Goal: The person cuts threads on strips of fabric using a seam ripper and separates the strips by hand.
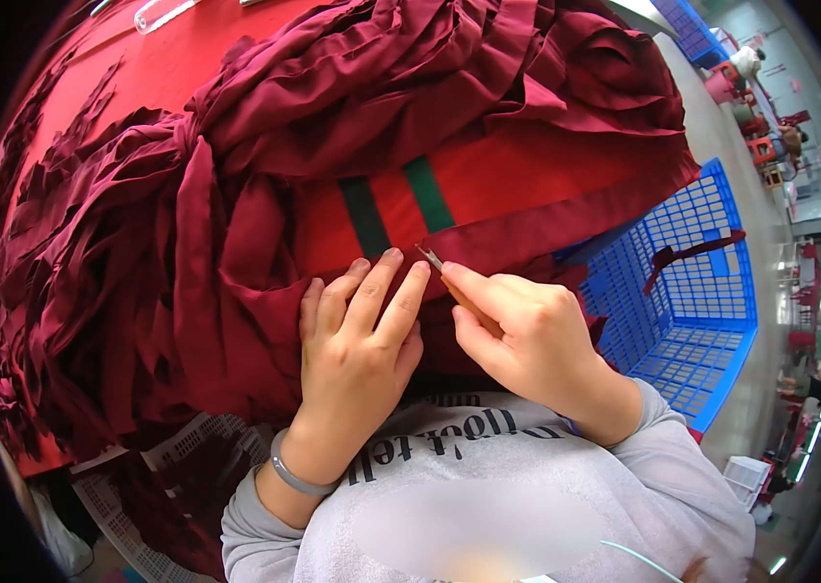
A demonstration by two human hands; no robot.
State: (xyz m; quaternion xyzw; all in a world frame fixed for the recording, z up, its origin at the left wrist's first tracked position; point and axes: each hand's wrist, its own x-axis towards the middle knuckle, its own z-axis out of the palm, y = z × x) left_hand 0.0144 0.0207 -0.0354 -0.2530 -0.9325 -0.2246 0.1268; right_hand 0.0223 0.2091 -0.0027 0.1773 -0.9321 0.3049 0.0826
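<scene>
My left hand (357, 325) lies palm down with its fingers stretched out on a maroon fabric band (556, 216) along the table's near edge. My right hand (537, 325) is closed around a seam ripper (472, 304) with an orange-brown handle. Its forked metal tip points at the band, just right of my left fingertips; whether it touches a stitch is too small to tell. Beyond the fingers, two dark green stripes (427, 194) cross the red table covering. A large heap of maroon fabric strips (410, 87) surrounds this spot at the back and left.
A blue plastic basket (721, 360) stands at the right, with a maroon strip (692, 251) hanging over its side. Below left, a white basket (104, 505) holds more maroon cloth. A clear plastic object (160, 14) lies at the table's far edge. People and stools appear far right.
</scene>
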